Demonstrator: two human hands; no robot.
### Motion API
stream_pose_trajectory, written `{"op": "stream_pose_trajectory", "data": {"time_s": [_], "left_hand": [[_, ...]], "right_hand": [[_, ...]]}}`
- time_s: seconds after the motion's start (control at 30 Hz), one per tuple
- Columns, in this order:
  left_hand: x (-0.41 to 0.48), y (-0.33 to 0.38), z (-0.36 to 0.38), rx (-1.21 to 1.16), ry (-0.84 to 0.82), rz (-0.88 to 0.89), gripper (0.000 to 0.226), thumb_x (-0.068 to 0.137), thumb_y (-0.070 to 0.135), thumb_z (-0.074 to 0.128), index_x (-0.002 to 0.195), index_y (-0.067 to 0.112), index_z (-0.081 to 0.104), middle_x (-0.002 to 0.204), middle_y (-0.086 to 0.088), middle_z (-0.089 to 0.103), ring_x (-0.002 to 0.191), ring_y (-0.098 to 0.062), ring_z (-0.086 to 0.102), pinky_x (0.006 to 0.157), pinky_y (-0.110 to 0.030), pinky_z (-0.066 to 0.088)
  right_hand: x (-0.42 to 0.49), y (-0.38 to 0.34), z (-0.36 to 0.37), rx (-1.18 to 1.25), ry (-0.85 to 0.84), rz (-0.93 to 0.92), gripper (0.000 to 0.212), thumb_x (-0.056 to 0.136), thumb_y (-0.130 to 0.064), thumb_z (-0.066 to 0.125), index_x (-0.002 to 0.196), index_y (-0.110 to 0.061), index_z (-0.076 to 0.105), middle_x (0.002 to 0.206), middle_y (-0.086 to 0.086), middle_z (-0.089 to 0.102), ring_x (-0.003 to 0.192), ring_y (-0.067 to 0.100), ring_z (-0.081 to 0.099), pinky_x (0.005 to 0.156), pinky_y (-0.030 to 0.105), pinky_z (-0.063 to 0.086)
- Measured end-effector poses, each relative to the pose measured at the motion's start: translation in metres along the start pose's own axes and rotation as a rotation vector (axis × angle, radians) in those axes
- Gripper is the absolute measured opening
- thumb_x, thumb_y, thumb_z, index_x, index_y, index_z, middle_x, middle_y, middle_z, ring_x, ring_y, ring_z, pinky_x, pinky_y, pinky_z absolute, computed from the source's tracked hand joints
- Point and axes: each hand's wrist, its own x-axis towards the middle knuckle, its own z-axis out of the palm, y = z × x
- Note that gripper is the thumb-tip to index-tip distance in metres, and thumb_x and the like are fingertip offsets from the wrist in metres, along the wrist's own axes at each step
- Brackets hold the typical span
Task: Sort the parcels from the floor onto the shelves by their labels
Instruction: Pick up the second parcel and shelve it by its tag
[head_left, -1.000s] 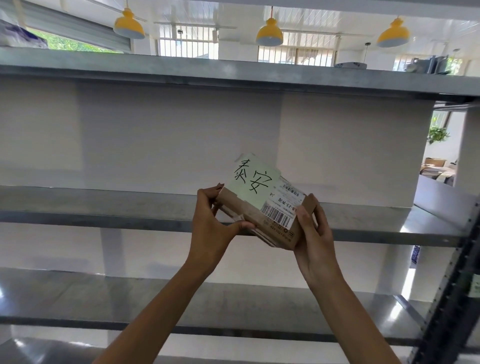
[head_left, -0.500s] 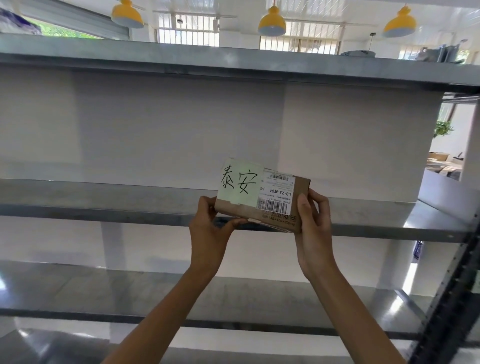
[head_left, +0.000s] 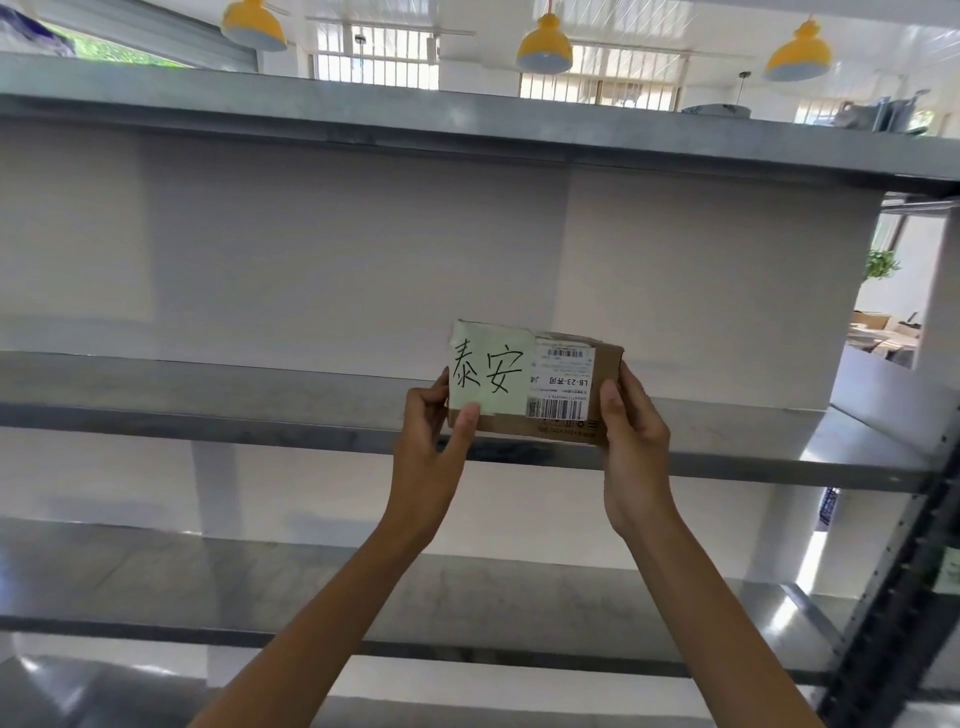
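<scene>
The left hand (head_left: 426, 447) and right hand (head_left: 631, 441) pinched the parcel (head_left: 519, 425) by its 2 short ends; between them it looked light, stiff and secure.

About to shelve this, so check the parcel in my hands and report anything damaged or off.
Only this: the green note on the parcel is wrinkled along its top left corner. The visible cardboard shows no tears or dents, and the printed label lies flat.

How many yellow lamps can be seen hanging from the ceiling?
3: the left lamp, the middle lamp and the right lamp, all above the top shelf. More may be hidden outside the view.
</scene>
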Motion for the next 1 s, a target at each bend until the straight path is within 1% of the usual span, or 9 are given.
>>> {"op": "stream_pose_trajectory", "data": {"time_s": [0.1, 0.2, 0.33, 0.43, 0.53, 0.73, 0.8, 0.9, 1.0], "left_hand": [[0.007, -0.004, -0.002, 0.030, -0.018, -0.040, 0.024, 0.095, 0.030, 0.046, 0.114, 0.020, 0.038, 0.120, 0.009, 0.054, 0.109, -0.011, 0.055, 0.076, -0.006, 0.051], [0.009, -0.007, -0.007, 0.095, -0.041, -0.058, 0.025, 0.095, 0.030, 0.046, 0.115, 0.018, 0.038, 0.122, 0.008, 0.053, 0.107, -0.011, 0.055, 0.078, -0.006, 0.049], [0.011, -0.010, -0.016, 0.105, -0.038, -0.060, 0.028, 0.093, 0.029, 0.050, 0.115, 0.015, 0.040, 0.128, 0.002, 0.056, 0.111, -0.012, 0.056, 0.081, -0.006, 0.049], [0.015, -0.008, -0.023, 0.136, -0.020, -0.063, 0.027, 0.093, 0.030, 0.050, 0.115, 0.018, 0.040, 0.128, 0.003, 0.056, 0.111, -0.013, 0.059, 0.079, -0.006, 0.050], [0.017, -0.005, -0.030, 0.163, 0.006, -0.056, 0.025, 0.094, 0.029, 0.048, 0.115, 0.018, 0.039, 0.122, 0.006, 0.055, 0.100, -0.004, 0.060, 0.074, -0.004, 0.049], [0.019, 0.002, -0.050, 0.205, 0.067, -0.055, 0.029, 0.093, 0.027, 0.048, 0.117, 0.015, 0.038, 0.117, 0.010, 0.054, 0.095, 0.001, 0.060, 0.072, -0.004, 0.049], [0.017, 0.005, -0.061, 0.222, 0.109, -0.042, 0.029, 0.093, 0.026, 0.049, 0.118, 0.016, 0.038, 0.115, 0.011, 0.056, 0.093, 0.007, 0.062, 0.072, -0.005, 0.049], [0.013, 0.011, -0.079, 0.272, 0.150, -0.020, 0.030, 0.093, 0.025, 0.048, 0.121, 0.020, 0.037, 0.111, 0.018, 0.055, 0.090, 0.019, 0.059, 0.069, -0.003, 0.048], [0.007, 0.016, -0.102, 0.339, 0.201, -0.015, 0.034, 0.094, 0.028, 0.046, 0.127, 0.022, 0.037, 0.112, 0.020, 0.055, 0.091, 0.020, 0.058, 0.073, -0.005, 0.051]], "right_hand": [[0.006, 0.004, 0.005, -0.047, -0.009, 0.019, 0.039, 0.096, -0.026, 0.049, 0.135, -0.028, 0.051, 0.122, -0.007, 0.064, 0.112, 0.012, 0.061, 0.089, 0.025, 0.055], [0.013, 0.005, 0.006, -0.095, -0.025, 0.020, 0.040, 0.095, -0.026, 0.050, 0.135, -0.026, 0.051, 0.124, -0.005, 0.064, 0.109, 0.011, 0.062, 0.083, 0.017, 0.055], [0.016, 0.005, 0.010, -0.091, -0.056, 0.035, 0.038, 0.094, -0.026, 0.051, 0.133, -0.026, 0.053, 0.117, -0.005, 0.066, 0.101, 0.009, 0.065, 0.076, 0.016, 0.056], [0.016, 0.011, 0.015, -0.061, -0.073, 0.075, 0.039, 0.094, -0.027, 0.052, 0.132, -0.028, 0.053, 0.117, -0.006, 0.067, 0.101, 0.008, 0.065, 0.083, 0.023, 0.056], [0.016, 0.017, 0.021, -0.040, -0.135, 0.107, 0.040, 0.094, -0.027, 0.051, 0.134, -0.028, 0.052, 0.120, -0.007, 0.066, 0.106, 0.008, 0.064, 0.092, 0.031, 0.054], [0.021, 0.025, 0.044, 0.013, -0.240, 0.127, 0.039, 0.095, -0.020, 0.051, 0.133, -0.028, 0.052, 0.123, -0.005, 0.065, 0.112, 0.013, 0.062, 0.095, 0.037, 0.052], [0.021, 0.028, 0.054, 0.027, -0.280, 0.139, 0.041, 0.095, -0.018, 0.051, 0.135, -0.026, 0.051, 0.123, -0.005, 0.065, 0.112, 0.012, 0.062, 0.097, 0.038, 0.051], [0.017, 0.032, 0.072, 0.071, -0.359, 0.158, 0.041, 0.096, -0.015, 0.048, 0.137, -0.023, 0.050, 0.125, -0.003, 0.065, 0.113, 0.012, 0.062, 0.097, 0.038, 0.051], [0.010, 0.034, 0.094, 0.124, -0.422, 0.181, 0.042, 0.097, -0.011, 0.045, 0.138, -0.020, 0.049, 0.127, -0.001, 0.064, 0.116, 0.014, 0.061, 0.098, 0.038, 0.051]]}}
